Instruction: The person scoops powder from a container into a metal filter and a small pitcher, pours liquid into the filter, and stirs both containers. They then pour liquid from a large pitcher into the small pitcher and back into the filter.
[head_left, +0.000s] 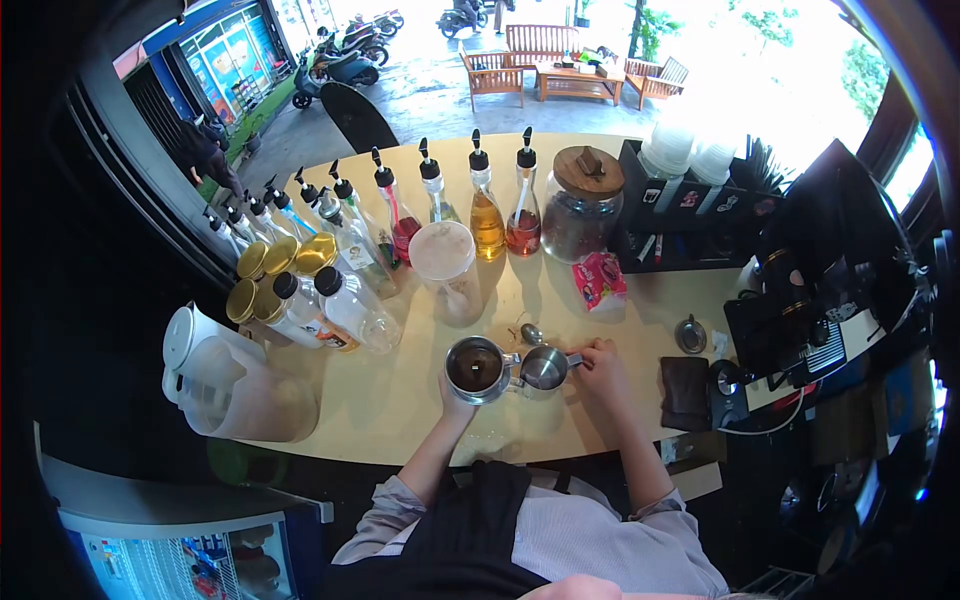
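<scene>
My left hand [457, 408] is closed round the near left side of a steel cup [450, 372], which stands upright with dark liquid in it. Beside it, my right hand [604, 374] grips the handle of a smaller steel pitcher [545, 369]. No dark liquid shows in this pitcher, and its metal bottom is visible. The two vessels are close together, the cup's handle pointing toward the pitcher. Just beyond them a metal spoon [531, 334] lies on the table. A pink packet [600, 282] sits farther back, near the right hand's side.
Several pump bottles [488, 215] line the table's far edge. A lidded plastic tub [443, 252] and a wooden-lidded jar [583, 215] stand ahead. Left are clear bottles [357, 312] and a large plastic pitcher [245, 390]. Right are a dark wallet [685, 392] and a black organiser [690, 222].
</scene>
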